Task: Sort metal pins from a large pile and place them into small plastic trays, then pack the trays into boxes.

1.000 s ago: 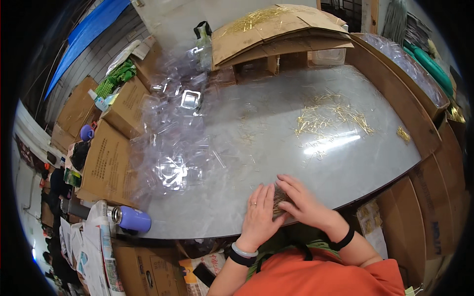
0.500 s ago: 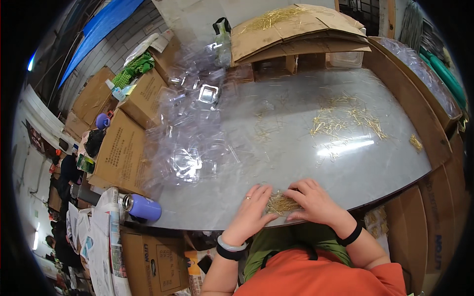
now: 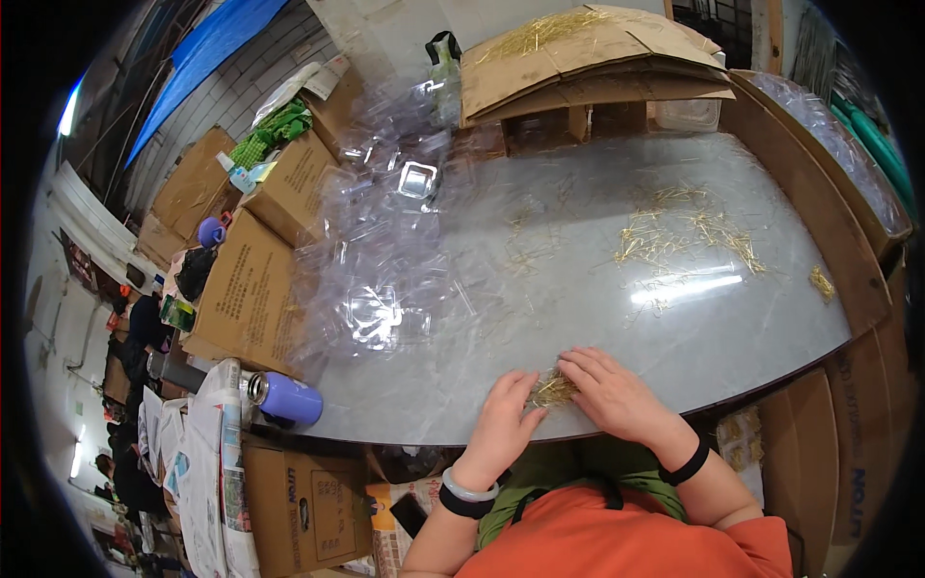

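At the table's near edge, a small heap of thin gold wire pins [image 3: 554, 390] lies between my two hands. My left hand [image 3: 503, 419] curves against its left side, the thumb pointing toward the heap. My right hand [image 3: 614, 393] presses on the right side, its fingers together and bent over part of the pins. Both palms face inward, and the fingertips under the pins are hidden. Farther up the grey table [image 3: 568, 318], more gold pins [image 3: 689, 236] lie scattered on the right. A little clump of them [image 3: 822, 283] sits at the right edge.
Clear plastic boxes [image 3: 385, 260] pile up on the left of the table. A purple bottle [image 3: 289, 400] lies at the near left edge. Cardboard boxes [image 3: 246, 289] line the left. A cardboard shelf [image 3: 588, 72] stands at the back, and a cardboard wall [image 3: 814, 207] borders the right.
My hands have drawn slightly closer together, and the pins between them form a narrower heap. My right fingers cover more of its right side. The view has shifted a little.
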`<control>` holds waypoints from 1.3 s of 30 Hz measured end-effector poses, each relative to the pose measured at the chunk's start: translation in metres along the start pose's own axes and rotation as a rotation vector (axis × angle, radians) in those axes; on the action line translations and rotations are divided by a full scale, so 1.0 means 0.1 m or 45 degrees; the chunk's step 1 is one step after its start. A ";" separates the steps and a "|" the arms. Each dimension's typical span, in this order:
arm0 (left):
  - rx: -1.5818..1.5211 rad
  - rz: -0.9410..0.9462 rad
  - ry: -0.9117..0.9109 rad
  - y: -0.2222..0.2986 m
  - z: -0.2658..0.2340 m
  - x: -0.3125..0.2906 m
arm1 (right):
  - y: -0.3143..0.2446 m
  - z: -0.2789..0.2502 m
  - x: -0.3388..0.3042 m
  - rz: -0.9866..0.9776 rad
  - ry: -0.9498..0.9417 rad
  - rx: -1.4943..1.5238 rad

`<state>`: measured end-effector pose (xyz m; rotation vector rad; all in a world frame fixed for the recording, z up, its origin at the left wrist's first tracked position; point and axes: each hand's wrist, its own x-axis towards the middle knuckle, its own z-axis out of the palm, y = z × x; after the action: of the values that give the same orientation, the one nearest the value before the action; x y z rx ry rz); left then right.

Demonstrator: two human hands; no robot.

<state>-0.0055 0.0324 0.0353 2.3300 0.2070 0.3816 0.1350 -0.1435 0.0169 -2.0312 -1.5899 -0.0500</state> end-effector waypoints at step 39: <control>0.346 0.027 0.051 -0.09 0.02 0.06 | -0.03 -0.07 0.02 -0.065 -0.026 -0.011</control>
<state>0.0002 0.0386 0.0291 2.5946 0.2683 0.4331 0.1347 -0.1443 0.0250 -2.0035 -1.6562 -0.0553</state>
